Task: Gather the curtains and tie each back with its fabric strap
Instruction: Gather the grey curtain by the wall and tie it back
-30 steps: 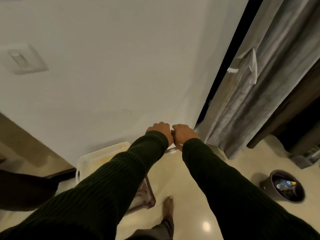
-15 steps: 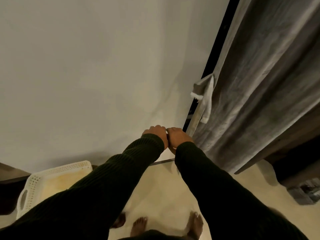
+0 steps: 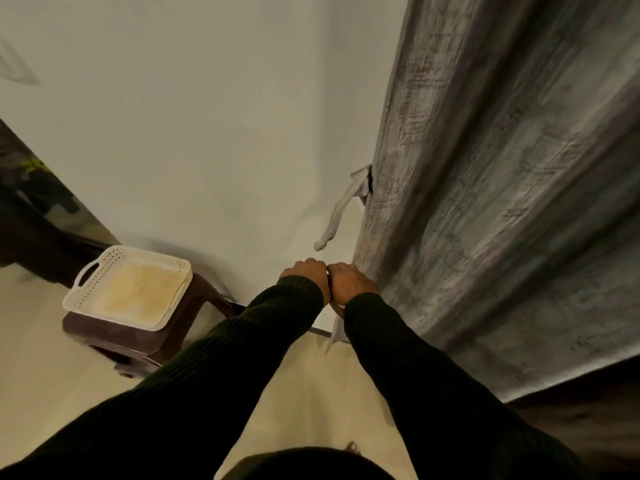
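Observation:
A grey textured curtain hangs down the right side and is spread wide. Its pale fabric strap dangles loose from the curtain's left edge, against the white wall. My left hand and my right hand are curled into fists and pressed knuckle to knuckle, just below the strap's free end. The right hand sits right beside the curtain's edge. I see no cloth in either fist; the palms face away from me. Both arms wear dark green knit sleeves.
A white perforated basket rests on a dark brown stool at the left, by the wall. Dark furniture stands at the far left. Cream floor tiles lie below. A dark shape sits under the curtain's hem.
The view has swung toward the curtain, which is now closer and fills the right side. The strap now hangs just above my hands. My fists stay pressed together.

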